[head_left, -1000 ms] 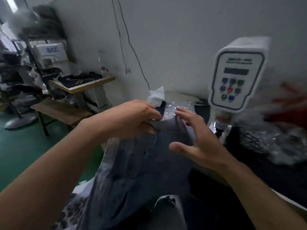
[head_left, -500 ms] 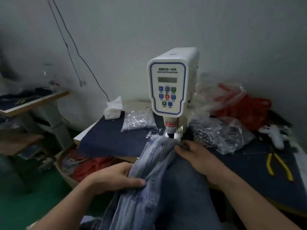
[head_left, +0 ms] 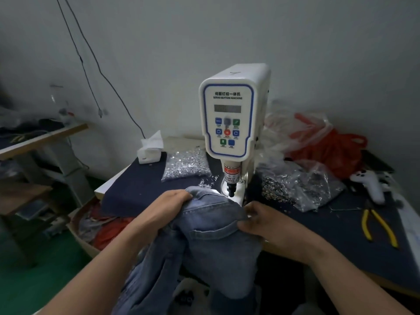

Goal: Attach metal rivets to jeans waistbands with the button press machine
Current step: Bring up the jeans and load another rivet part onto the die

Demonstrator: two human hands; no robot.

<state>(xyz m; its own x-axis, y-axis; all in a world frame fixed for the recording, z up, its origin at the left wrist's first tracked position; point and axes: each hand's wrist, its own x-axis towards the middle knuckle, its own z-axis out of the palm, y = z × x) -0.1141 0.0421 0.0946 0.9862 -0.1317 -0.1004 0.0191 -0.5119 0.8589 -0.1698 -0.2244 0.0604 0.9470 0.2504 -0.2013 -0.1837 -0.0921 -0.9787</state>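
button press machine (head_left: 231, 114) upright on dark-covered table (head_left: 136, 189), panel facing camera, plunger tip just above lit base. jeans (head_left: 211, 226) bunched directly in front of machine, waistband edge raised toward the plunger, touching or just short of the base; cannot tell which. rest of denim hanging off table edge toward camera. left hand (head_left: 168, 208) front-left of machine, forearm entering from lower left, wrist bent, fingers curled over top fold of waistband, clenched on the denim. right hand (head_left: 261, 221) front-right of machine, forearm entering from lower right, thumb and fingers pinching right edge of the waistband, knuckles up. bag of silver rivets (head_left: 186, 164) left of machine, a few loose pieces spilled near the base. second clear bag of metal parts (head_left: 300, 185) right of machine. yellow-handled pliers (head_left: 377, 226) far right of machine. white tissue pack (head_left: 150, 148) behind-left of machine. red plastic bag (head_left: 327, 146) behind-right.
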